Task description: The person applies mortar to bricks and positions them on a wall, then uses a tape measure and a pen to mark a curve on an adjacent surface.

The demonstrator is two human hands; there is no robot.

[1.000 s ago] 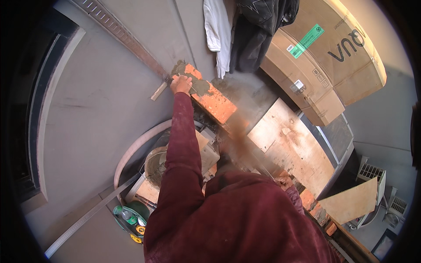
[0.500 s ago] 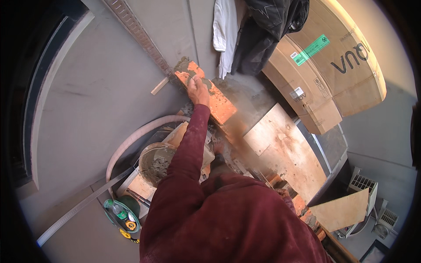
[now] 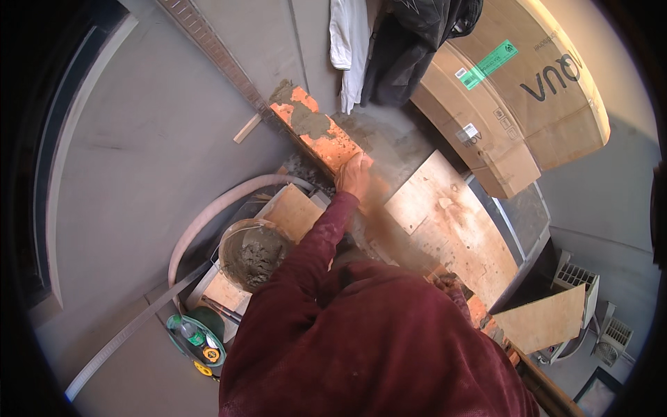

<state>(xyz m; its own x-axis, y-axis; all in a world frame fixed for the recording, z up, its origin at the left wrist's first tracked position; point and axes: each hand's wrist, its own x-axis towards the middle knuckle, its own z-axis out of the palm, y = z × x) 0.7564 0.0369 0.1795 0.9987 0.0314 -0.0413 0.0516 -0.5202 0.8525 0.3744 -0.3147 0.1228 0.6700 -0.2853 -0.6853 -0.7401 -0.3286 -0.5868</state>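
Note:
A row of orange bricks (image 3: 339, 147) runs along the wall, with wet grey mortar (image 3: 309, 122) spread over its upper part. My left hand (image 3: 355, 175) is at the near end of this row, its fingers bent over the end brick's edge. Lower right, close to my body, my right hand (image 3: 450, 283) is by another stretch of orange bricks (image 3: 479, 313). Sleeve and shadow hide most of its fingers, so what it holds does not show.
A bucket of mortar (image 3: 254, 256) stands left of my left forearm, beside a curved pale hose (image 3: 203, 214). Plywood (image 3: 451, 219) lies to the right, below a large cardboard box (image 3: 514, 90). A green tub (image 3: 196, 338) holds a bottle and tape measure. Jackets (image 3: 396, 52) hang at the top.
My left hand has moved from the mortared far part of the brick row down to its near end, uncovering the mortar. The right hand has shifted slightly upward in view.

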